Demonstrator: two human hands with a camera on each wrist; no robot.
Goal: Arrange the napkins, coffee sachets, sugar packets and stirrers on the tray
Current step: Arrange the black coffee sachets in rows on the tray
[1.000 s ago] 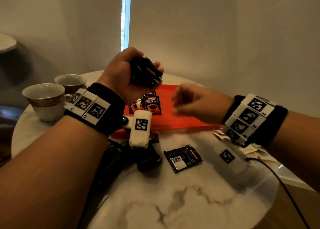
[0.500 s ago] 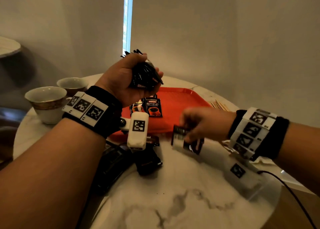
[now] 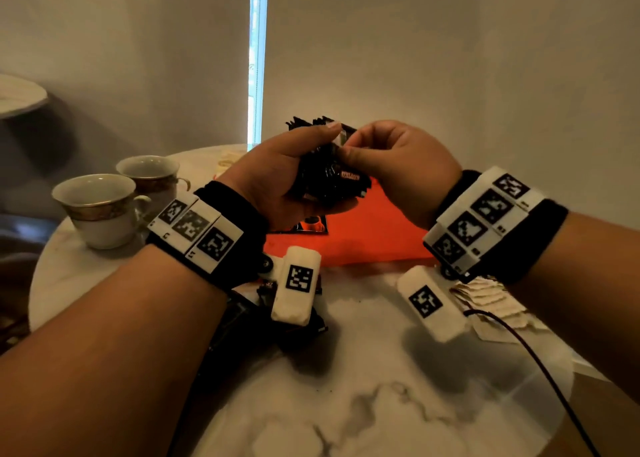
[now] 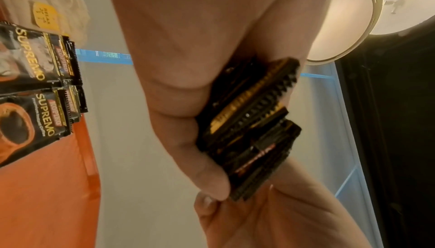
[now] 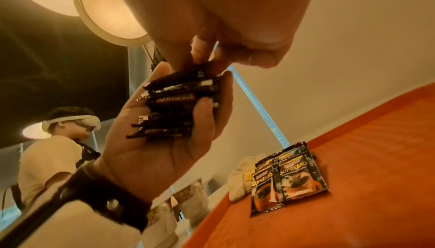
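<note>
My left hand (image 3: 304,169) grips a thick bundle of black coffee sachets (image 3: 332,183) upright above the orange tray (image 3: 377,231). My right hand (image 3: 349,148) has met it from the right and pinches one coffee sachet (image 5: 204,65) against the top of the bundle (image 5: 174,103). In the left wrist view the bundle (image 4: 254,131) shows edge-on between palm and fingers. Two "Supremo" sachets (image 5: 289,179) lie side by side near the tray's far left corner (image 4: 30,84). More dark sachets (image 3: 301,332) lie on the table under my left wrist.
Two gold-rimmed cups (image 3: 100,207) stand at the left of the round marble table (image 3: 346,387). Pale paper packets (image 3: 491,297) lie under my right wrist beside a black cable (image 3: 540,363). Pale yellow-labelled packets (image 4: 44,15) sit beyond the tray.
My right hand picked a coffee sachet up from the table in front of the tray and carried it up to the bundle in my left hand.
</note>
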